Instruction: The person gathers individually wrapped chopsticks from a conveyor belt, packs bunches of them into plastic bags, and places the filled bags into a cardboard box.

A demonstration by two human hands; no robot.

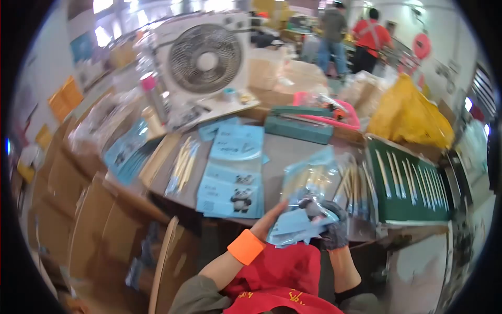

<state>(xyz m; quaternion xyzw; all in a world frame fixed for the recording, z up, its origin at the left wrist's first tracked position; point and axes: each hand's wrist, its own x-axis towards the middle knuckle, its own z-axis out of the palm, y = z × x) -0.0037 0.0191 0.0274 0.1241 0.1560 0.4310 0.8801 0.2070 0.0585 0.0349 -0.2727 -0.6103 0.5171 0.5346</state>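
Observation:
In front of my body, my left hand [272,221] and my gloved right hand [336,225] hold a clear plastic bag [308,191] with blue panels between them. Pale slim sticks show through its upper part. The left hand, with an orange band at the wrist, grips its lower left side; the dark-gloved right hand is closed at its right edge. Left of it lies a stack of blue panda-printed bags [230,180]. Close to the right hand are bagged sticks [356,188]. A green board [413,201] carries a row of pale sticks with blue ends.
A white box fan [206,57] stands at the back, beside a green sealer-like device [298,125] and a pink basket [351,116]. Loose sticks [184,165] lie at the left. Cardboard boxes [94,230] crowd the left side, a yellow sack [410,118] the right. Two people stand far back.

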